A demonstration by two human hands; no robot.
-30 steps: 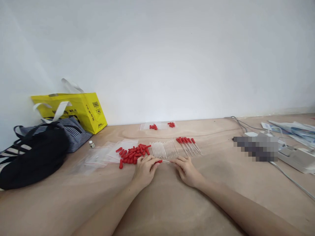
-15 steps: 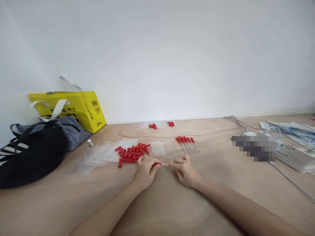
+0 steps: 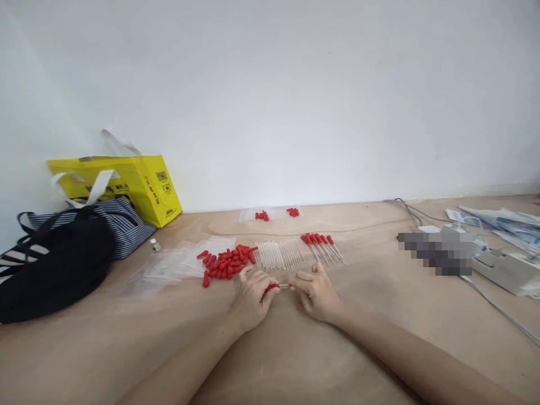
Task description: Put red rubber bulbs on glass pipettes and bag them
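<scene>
Between thumb and fingers, my left hand (image 3: 254, 298) pinches a red rubber dropper bulb (image 3: 272, 287). My right hand (image 3: 316, 293) is closed on a thin glass pipette tube (image 3: 284, 286), whose end meets the bulb; how deep it sits inside I cannot tell. Just beyond my left hand lies a heap of loose red bulbs (image 3: 228, 262). A row of bare glass tubes (image 3: 276, 254) lies behind the hands. Beyond my right hand several droppers with red bulbs on them (image 3: 323, 247) rest side by side.
Clear plastic bags (image 3: 172, 267) lie left of the bulbs, near a small vial (image 3: 155, 244). Farther back is a bag with bulbs and tubes (image 3: 278, 214). Yellow (image 3: 160, 191) and black (image 3: 59, 264) bags stand left. At right are a power strip (image 3: 506, 270) and cables.
My left hand has shifted slightly right with the red bulb, and less of the glass tube shows between the hands. The right hand is nearly still.
</scene>
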